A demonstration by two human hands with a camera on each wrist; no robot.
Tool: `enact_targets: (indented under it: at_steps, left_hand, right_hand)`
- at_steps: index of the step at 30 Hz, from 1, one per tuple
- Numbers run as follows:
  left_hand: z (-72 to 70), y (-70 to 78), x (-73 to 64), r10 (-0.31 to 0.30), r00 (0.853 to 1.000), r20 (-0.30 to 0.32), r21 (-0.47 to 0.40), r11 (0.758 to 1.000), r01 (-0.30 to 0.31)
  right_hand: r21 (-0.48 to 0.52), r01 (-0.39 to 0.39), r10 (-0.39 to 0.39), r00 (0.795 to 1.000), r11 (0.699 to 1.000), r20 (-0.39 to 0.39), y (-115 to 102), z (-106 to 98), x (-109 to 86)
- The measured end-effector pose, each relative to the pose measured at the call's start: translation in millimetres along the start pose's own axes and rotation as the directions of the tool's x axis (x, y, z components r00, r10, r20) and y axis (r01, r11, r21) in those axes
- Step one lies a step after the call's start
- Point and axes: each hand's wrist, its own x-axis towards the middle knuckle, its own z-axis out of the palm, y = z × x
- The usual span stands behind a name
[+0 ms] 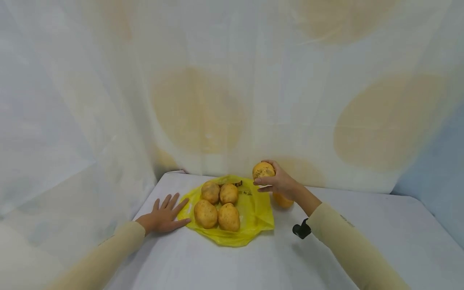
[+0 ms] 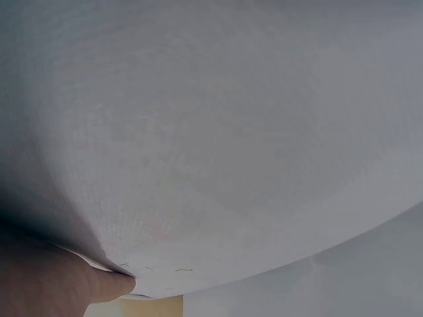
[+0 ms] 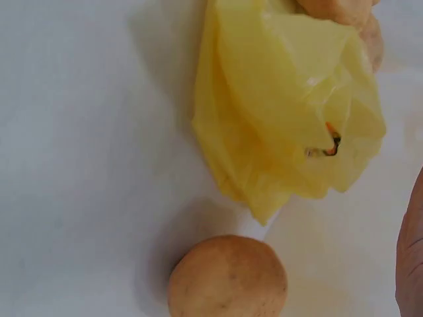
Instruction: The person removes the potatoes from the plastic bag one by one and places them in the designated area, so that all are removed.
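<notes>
My right hand (image 1: 280,181) grips a potato (image 1: 263,170) with dark blotches, raised over the far right edge of a yellow plastic bag (image 1: 255,213). Several potatoes (image 1: 206,214) lie close together on the bag's left half. Another potato (image 1: 282,200) rests on the table to the right of the bag, partly hidden below my right hand; the right wrist view shows this potato (image 3: 228,277) near the bag's open edge. My left hand (image 1: 164,215) lies flat on the table with fingers spread, its fingertips at the bag's left edge.
A white cloth covers the table (image 1: 203,266). Behind it and on the left hang pale curtains (image 1: 282,100) with tan spots. A small black device (image 1: 302,229) is strapped at my right wrist. White cloth (image 2: 231,145) fills most of the left wrist view.
</notes>
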Motion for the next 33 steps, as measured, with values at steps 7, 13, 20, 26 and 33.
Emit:
enact_targets:
  at_steps: [7, 13, 20, 26, 33]
  left_hand:
    - [-1.7, -5.0, -2.5, 0.020, 0.998, -0.066, -0.041, 0.999, -0.023]
    - [7.0, -5.4, 1.5, 0.013, 0.998, -0.054, -0.019, 1.000, -0.015]
    - [3.3, -2.8, 8.5, 0.019, 0.997, -0.075, -0.013, 1.000, -0.020]
    - [-0.9, 2.1, 7.4, 0.002, 0.999, -0.046, 0.013, 1.000, -0.002]
    - [12.5, -12.0, 17.8, 0.005, 0.996, -0.086, 0.028, 1.000, -0.003]
  right_hand:
    - [-0.106, 0.009, -0.014, 0.999, 0.994, -0.045, 5, -5, 5.0]
    - [-0.151, -0.027, 0.020, 0.999, 0.988, -0.048, 11, -7, 2.0]
    - [-0.165, -0.007, -0.003, 0.998, 0.986, -0.058, 9, -11, 0.6]
    - [-0.154, -0.004, -0.004, 0.999, 0.988, -0.048, 10, -15, -0.6]
    - [-0.144, -0.003, -0.003, 0.999, 0.990, -0.044, 11, -18, -1.3]
